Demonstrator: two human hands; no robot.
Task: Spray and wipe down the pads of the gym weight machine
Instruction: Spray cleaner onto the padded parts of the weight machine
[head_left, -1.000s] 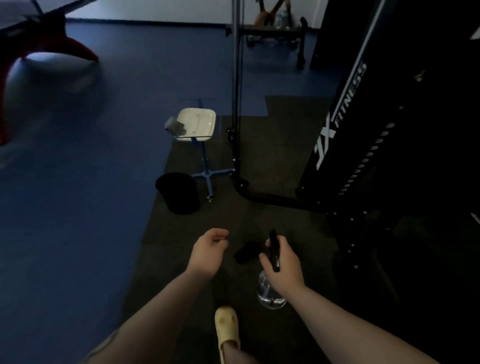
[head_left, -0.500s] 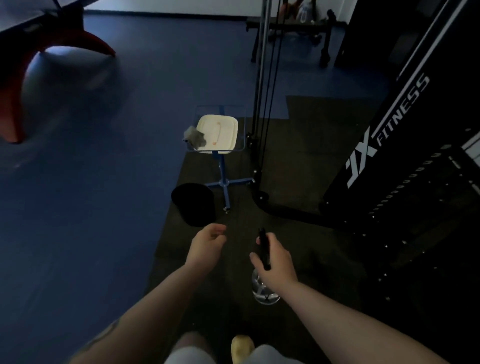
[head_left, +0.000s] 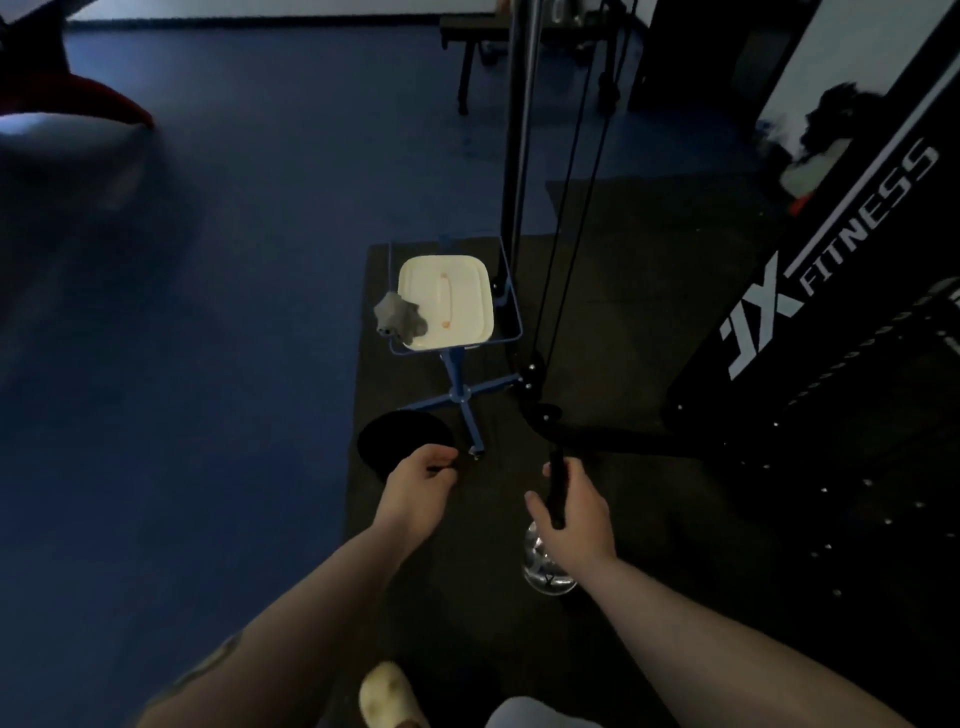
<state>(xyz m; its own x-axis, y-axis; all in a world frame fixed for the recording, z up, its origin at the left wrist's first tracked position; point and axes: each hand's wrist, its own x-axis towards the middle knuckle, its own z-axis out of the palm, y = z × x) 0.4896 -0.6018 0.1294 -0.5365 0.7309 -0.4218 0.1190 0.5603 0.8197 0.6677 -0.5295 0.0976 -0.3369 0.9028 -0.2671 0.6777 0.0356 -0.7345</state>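
We hold the spray bottle (head_left: 550, 564) in our right hand (head_left: 576, 512), low and just right of centre, above the dark mat (head_left: 623, 291). Its clear round body hangs below the wrist, and its black head (head_left: 557, 486) rises between thumb and fingers. The right forearm reaches in from the lower right, wrist bent slightly, the grip wrapped around the bottle's neck.

Our left hand (head_left: 418, 486) is extended beside it, well apart from the bottle, forearm coming in from the lower left. Its fingers are loosely curled and seem to hold nothing, though a thin dark shape at the fingertips is too dim to make out.

Just beyond the left hand stands a black bin (head_left: 400, 441) on the mat. Behind it is a blue stand (head_left: 460, 387) carrying a white tray (head_left: 447, 301), with a grey cloth (head_left: 399, 317) draped over the tray's near left corner. The machine (head_left: 810, 332), black with "JX FITNESS" lettering, fills the right side, its cables (head_left: 571, 208) and upright post just beside the stand. A pale shoe (head_left: 387, 696) shows at the bottom edge. Blue floor (head_left: 208, 312) spreads to the left.
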